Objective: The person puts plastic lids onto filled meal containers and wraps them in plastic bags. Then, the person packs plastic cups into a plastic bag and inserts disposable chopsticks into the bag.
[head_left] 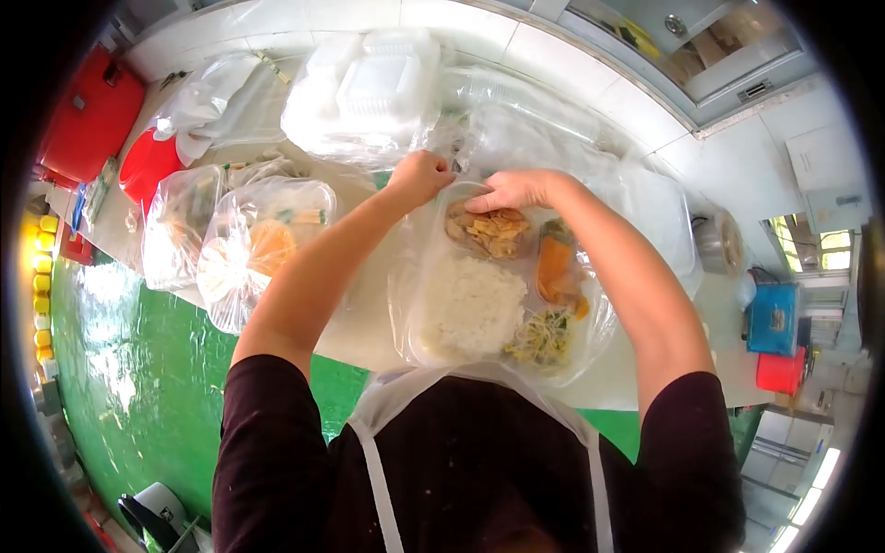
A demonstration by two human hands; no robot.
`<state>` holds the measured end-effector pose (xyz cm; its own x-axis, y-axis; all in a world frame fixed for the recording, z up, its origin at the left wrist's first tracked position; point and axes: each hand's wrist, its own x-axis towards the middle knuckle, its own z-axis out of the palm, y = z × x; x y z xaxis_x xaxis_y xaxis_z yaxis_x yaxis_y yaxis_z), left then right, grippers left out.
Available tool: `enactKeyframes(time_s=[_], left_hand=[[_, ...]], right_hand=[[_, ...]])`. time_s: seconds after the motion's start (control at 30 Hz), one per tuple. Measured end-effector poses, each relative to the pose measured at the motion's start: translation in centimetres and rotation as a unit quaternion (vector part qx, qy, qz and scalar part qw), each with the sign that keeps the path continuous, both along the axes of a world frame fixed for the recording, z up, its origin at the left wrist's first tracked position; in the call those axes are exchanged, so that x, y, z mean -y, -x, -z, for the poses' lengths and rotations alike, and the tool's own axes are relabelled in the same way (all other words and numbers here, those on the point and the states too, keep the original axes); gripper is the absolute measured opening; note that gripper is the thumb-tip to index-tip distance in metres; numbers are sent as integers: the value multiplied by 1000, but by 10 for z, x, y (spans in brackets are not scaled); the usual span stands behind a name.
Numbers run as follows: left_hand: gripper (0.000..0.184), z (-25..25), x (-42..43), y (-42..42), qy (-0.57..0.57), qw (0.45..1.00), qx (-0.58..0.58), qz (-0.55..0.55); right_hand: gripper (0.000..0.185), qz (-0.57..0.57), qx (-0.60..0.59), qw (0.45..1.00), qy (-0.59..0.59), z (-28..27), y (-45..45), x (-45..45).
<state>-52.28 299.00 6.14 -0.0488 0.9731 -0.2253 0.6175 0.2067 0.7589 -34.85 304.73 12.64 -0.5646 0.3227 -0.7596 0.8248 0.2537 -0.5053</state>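
"What filled the view's middle?"

"A long pale table point(364, 323) with a rectangular white meal tray point(417, 318) on it, inside a clear plastic bag point(597, 334), in front of the person."

"And smaller things?"

"White rice point(473, 302) lay nearest the person, browned food pieces point(498, 234) beyond it."

"The hands?"

"The right hand point(524, 189) was partly open, thumb over the tray's far edge. The left hand point(420, 177) was curled, fingertips pinched on the bag beside it."

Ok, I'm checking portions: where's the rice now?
In the head view, the rice fills the near-left of the tray, left of the sprouts and below the browned food by the right hand.
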Motion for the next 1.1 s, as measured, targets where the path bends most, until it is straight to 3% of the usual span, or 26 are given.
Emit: enactKeyframes(time_s=[0.13,0.23,0.33,0.43,0.53,0.57,0.63,0.67,0.7,0.73,0.77,0.83,0.9,0.93,1.0,1.07,1.1], left_hand=[[25,-20,6,0,-22,1000,18,-9],[24,-26,9,4,-57,997,40,21],[22,-52,19,-9,-178,978,-11,108],[20,-70,25,-36,-229,958,-128,118],[10,-93,40,-68,-132,941,-266,163],[11,-93,48,-73,-124,942,-263,167],[15,-100,70,-75,-115,942,-262,173],[21,-96,86,-72,-176,950,-225,128],[28,-93,104,-67,-237,950,-185,85],[43,-104,122,-65,-219,951,-213,47],[57,-113,140,-62,-199,951,-238,12],[62,-115,167,-56,-109,957,-267,-9],[52,-109,174,-39,47,951,-301,45],[48,-102,177,-30,31,969,-244,21],[40,-91,181,-17,3,992,-125,-25],[33,-97,178,-17,10,975,198,-102],[30,-101,176,-19,13,924,355,-140]], right_hand=[[62,57,24,992,112,11,-4,-2],[63,41,-16,993,107,-10,-8,12],[60,8,-2,996,94,-21,-9,34],[54,31,-24,997,70,-23,-20,47],[61,4,-99,995,33,-11,-34,50],[55,-6,-177,983,-49,0,-39,53],[46,-22,-92,982,-162,-19,-35,65],[42,-28,-48,974,-218,-27,-36,69],[34,24,-74,908,-412,-19,-48,86],[36,47,-73,888,-451,-38,-57,111],[48,-7,-190,761,-620,-36,-78,126],[66,66,-175,726,-662,-79,-106,166],[69,168,-105,738,-646,-75,-145,189],[71,222,-72,738,-633,-67,-165,200],[64,262,49,823,-502,-44,-200,221],[49,423,-29,855,-300,-26,-223,222],[42,488,-71,848,-195,-23,-230,216]])
